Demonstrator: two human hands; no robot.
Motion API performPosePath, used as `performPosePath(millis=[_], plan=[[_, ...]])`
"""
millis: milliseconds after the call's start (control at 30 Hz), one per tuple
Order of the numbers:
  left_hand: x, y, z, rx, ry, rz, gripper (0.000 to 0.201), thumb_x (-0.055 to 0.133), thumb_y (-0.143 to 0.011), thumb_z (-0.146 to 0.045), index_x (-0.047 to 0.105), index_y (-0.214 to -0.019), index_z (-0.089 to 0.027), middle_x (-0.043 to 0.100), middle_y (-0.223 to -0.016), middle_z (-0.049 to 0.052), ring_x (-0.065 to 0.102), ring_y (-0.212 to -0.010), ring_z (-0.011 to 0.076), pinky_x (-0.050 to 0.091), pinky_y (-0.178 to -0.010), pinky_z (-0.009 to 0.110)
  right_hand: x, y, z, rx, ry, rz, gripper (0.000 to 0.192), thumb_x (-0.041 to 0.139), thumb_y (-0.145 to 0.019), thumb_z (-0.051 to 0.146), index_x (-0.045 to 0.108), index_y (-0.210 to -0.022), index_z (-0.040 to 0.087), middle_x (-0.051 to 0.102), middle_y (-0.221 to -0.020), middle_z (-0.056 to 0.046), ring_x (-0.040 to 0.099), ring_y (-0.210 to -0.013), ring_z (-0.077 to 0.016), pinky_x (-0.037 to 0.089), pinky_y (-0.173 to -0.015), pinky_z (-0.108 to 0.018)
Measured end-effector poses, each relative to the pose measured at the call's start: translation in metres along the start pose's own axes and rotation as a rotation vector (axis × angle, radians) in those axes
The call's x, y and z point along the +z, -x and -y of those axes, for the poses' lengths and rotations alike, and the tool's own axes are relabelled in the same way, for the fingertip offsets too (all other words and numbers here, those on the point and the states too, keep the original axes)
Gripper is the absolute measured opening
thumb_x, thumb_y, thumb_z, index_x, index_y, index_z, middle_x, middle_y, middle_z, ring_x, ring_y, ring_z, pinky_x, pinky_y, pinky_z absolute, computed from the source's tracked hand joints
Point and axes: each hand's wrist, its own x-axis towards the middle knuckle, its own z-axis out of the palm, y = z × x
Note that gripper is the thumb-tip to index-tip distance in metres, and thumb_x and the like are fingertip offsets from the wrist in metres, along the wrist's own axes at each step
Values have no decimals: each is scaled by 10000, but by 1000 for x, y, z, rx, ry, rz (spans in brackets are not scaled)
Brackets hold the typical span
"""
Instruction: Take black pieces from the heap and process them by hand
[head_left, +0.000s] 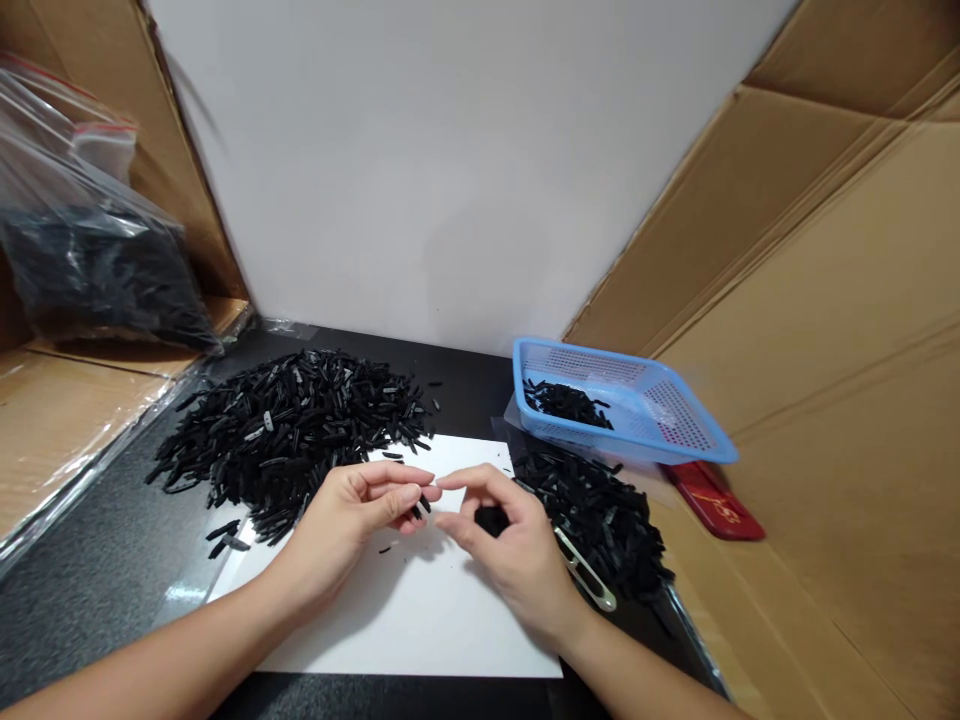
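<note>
Head view: your left hand (352,515) pinches a small black piece (421,506) between thumb and forefinger, at the fingertips, just above the white sheet (420,620). The piece is short and mostly hidden by the fingers, so you cannot read its long axis with any confidence; it seems to point right and a little down, toward your other hand.

Your right hand (517,545) sits just beside it, forefinger and thumb curled close together, the tips almost touching the left fingertips. A dark bit shows under its curled fingers, but you cannot tell whether it is gripped or merely shadowed.

So the piece lies between your two hands, in the left one's grip, with the right fingertips directly to its right.

The big pile (292,430) lies behind and to the left of your left hand. A smaller pile (600,515) lies right of your right hand, with metal tweezers (585,572) at its near edge, and the blue basket (675,400) behind it holds a few more pieces.
</note>
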Motion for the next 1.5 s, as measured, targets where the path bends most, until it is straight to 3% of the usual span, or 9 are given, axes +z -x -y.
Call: performPosePath(millis=[100,200,400,567,767,933,1100,1267,1500], plan=[[1,2,0,-8,-12,-8,166,771,-745,-289,796,-870,-182,733,-729,30,557,-609,116,441,-610,220,2,2,1,-168,201,25,122,705,-830,223,751,-942,231,760,-810,-29,627,-629,-167,489,-647,-295],[1,2,2,-9,-15,-24,202,774,-734,-308,795,-883,-173,722,-700,33,579,-633,138,450,-634,239,1,3,1,-250,237,-10,94,674,-859,209,762,-889,225,778,-818,-43,681,-689,-197,510,-668,-311],[0,0,4,30,-24,13,219,736,-775,-347,751,-888,-161,717,-674,24,583,-555,120,450,-558,227,-1,1,-1,-206,227,-129,69,699,-829,219,767,-822,205,754,-708,-28,648,-600,-180,491,-586,-287],[-1,-4,2,0,-8,-28,287,774,-732,-416,664,-704,-152,691,-585,9,520,-430,82,350,-426,187,-2,1,-1,-193,229,-129,76,711,-819,249,773,-808,206,721,-650,-19,621,-570,-176,472,-564,-286],[-2,-4,6,-48,65,-79,192,811,-704,-307,748,-822,-169,745,-708,18,668,-695,148,494,-714,242,-3,1,1,-172,206,-127,87,694,-827,255,769,-818,212,733,-688,-25,623,-594,-180,474,-588,-290],[-1,-3,8,-63,111,-57,216,819,-691,-254,738,-876,-176,771,-861,38,711,-824,181,515,-805,272,-4,1,-1,-118,167,-113,114,669,-845,284,753,-828,209,723,-701,-27,617,-617,-181,463,-599,-287],[-1,-4,5,-26,47,-46,204,797,-729,-300,670,-817,-167,704,-604,-11,618,-569,110,479,-616,220,-3,-1,-2,-23,88,-130,171,652,-860,342,689,-773,200,631,-641,6,561,-596,-150,431,-591,-269],[-1,-3,3,14,8,-37,160,760,-760,-283,654,-793,-169,689,-587,-26,574,-564,91,434,-602,194,-1,-3,-3,143,-71,-129,289,673,-831,444,613,-704,191,446,-512,65,366,-448,-92,291,-426,-226],[0,-3,4,9,10,-43,171,757,-757,-296,647,-791,-169,698,-594,-19,578,-562,92,429,-595,192,-1,-3,-2,301,-487,-40,297,663,-819,416,499,-706,196,513,-506,69,243,-368,-36,134,-367,-173]])
